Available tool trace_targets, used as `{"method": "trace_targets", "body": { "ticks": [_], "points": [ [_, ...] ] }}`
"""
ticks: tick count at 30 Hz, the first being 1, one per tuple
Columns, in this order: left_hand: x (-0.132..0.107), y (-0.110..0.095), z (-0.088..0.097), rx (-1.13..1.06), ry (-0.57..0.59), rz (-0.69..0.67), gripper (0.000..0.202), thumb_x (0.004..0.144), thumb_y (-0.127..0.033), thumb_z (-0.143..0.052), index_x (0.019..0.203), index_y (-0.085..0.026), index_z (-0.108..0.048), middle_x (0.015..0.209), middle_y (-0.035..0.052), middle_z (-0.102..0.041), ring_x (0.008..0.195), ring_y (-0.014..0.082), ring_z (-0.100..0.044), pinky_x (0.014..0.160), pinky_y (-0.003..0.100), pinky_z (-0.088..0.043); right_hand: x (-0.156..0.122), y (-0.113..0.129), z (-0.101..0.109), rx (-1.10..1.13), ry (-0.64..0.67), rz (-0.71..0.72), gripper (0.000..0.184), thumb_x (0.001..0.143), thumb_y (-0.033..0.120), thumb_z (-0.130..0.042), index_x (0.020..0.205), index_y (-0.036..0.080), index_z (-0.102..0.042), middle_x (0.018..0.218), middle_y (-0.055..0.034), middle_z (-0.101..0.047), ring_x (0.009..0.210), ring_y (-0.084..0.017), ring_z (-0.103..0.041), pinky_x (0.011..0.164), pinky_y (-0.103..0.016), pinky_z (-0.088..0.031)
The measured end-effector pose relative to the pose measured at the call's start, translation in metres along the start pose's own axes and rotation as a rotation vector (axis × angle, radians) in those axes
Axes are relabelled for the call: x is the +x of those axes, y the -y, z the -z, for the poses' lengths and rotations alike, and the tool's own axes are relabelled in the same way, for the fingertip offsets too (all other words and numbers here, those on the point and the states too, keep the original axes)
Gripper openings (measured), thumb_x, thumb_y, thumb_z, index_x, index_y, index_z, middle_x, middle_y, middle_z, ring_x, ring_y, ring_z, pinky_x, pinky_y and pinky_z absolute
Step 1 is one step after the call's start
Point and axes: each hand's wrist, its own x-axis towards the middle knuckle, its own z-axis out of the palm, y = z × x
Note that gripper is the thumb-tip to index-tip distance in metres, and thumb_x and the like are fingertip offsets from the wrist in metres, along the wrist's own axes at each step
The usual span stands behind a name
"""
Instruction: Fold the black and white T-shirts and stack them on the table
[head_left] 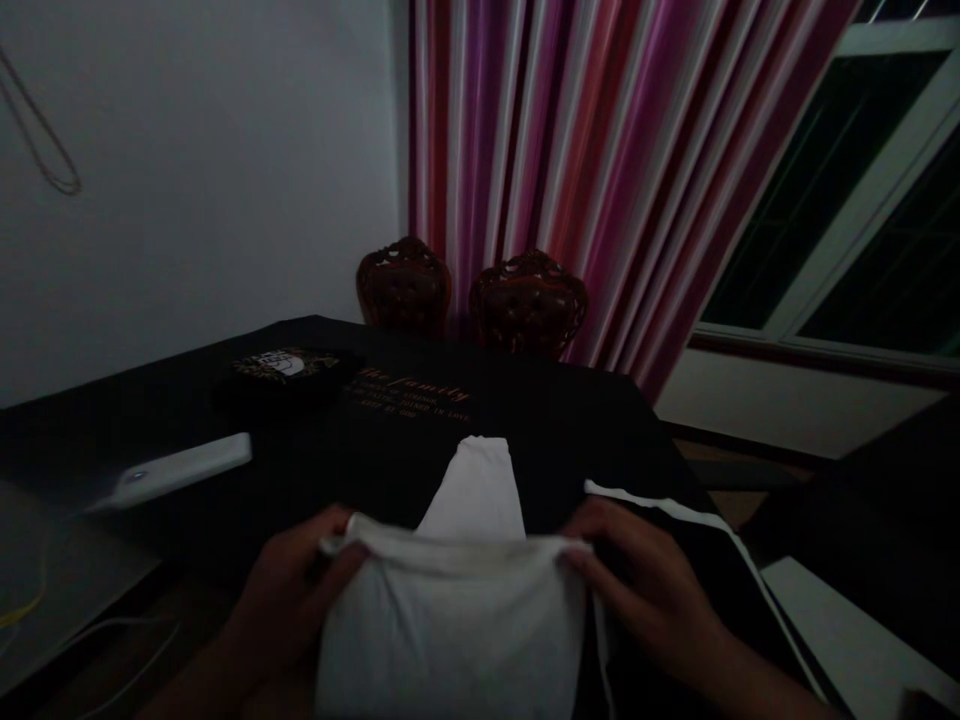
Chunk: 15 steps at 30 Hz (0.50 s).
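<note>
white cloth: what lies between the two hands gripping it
In the head view, only the white cloth spans between the left hand and the right hand.

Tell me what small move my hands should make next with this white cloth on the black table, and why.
Probably draw the top edge taut and lay it flat: the left hand and right hand pinch opposite corners of the white fabric garment, whose upper edge sags between them on the black-covered table.
</note>
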Motion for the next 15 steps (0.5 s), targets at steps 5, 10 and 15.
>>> {"method": "trace_targets", "body": {
  "ticks": [5,10,15],
  "points": [
    [0.111,-0.012,-0.017,0.012,-0.032,0.154,0.038,0.092,-0.05,-0.045,0.094,-0.015,-0.06,0.089,0.0029,-0.064,0.079,0.0159,-0.061,0.072,0.029,-0.05,0.126,-0.076,-0.03,0.02,-0.184,-0.135,0.026,0.09,0.038,-0.049,0.095,0.018,-0.066,0.096,-0.0069,-0.067,0.091,-0.02,-0.061,0.084,-0.032,-0.048],
    [0.088,0.011,-0.039,0.084,0.005,0.136,0.033,0.089,-0.041,-0.053,0.111,-0.016,-0.057,0.115,0.0116,-0.06,0.106,0.0231,-0.058,0.095,0.043,-0.045,0.126,-0.108,-0.052,-0.131,-0.087,-0.249,0.027,0.088,0.033,-0.049,0.103,0.017,-0.065,0.103,-0.0088,-0.065,0.089,-0.019,-0.062,0.081,-0.03,-0.048],
    [-0.003,0.024,-0.053,0.255,0.135,0.196,0.038,0.092,-0.049,-0.036,0.094,-0.017,-0.058,0.097,0.0122,-0.061,0.096,0.028,-0.059,0.09,0.05,-0.045,0.043,-0.09,-0.067,-0.368,0.283,-0.333,0.036,0.09,0.045,-0.047,0.074,0.019,-0.066,0.077,-0.0077,-0.066,0.072,-0.022,-0.063,0.066,-0.032,-0.046]
  ]
}}
